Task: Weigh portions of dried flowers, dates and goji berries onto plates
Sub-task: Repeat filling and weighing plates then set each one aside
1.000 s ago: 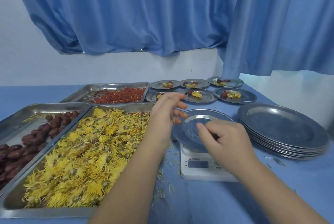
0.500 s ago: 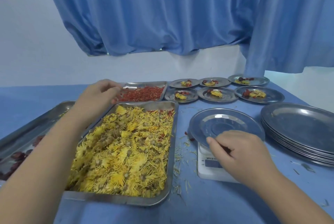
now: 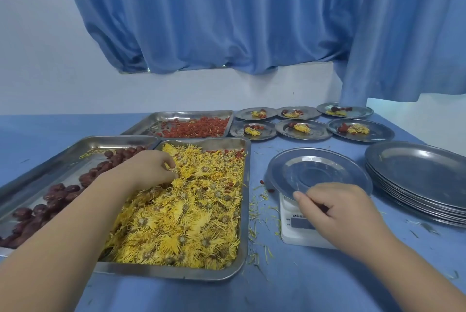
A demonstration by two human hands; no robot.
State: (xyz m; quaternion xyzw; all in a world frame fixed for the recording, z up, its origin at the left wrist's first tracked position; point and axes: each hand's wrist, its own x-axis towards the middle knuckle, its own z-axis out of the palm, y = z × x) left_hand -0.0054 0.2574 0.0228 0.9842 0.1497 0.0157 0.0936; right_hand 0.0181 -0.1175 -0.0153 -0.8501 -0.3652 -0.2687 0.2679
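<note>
Blue table (image 3: 302, 286) packed with steel. Up front: tray of dried flowers (image 3: 176, 272), tray of dates (image 3: 63, 160) right against its left side, goji berries tray (image 3: 156, 120) behind. Stack of plates (image 3: 416, 175) far right, empty plate (image 3: 315, 173) sitting on the scale (image 3: 300, 231), six filled plates (image 3: 320, 134) at the back. Left hand (image 3: 148, 168) pinching flowers at the tray's far end. Right hand (image 3: 338, 211) curled at the empty plate's near rim, can't tell if gripping.

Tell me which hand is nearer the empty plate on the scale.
Right. The right hand sits at the near rim of the plate; the left hand is well to its left, in the dried flowers.
</note>
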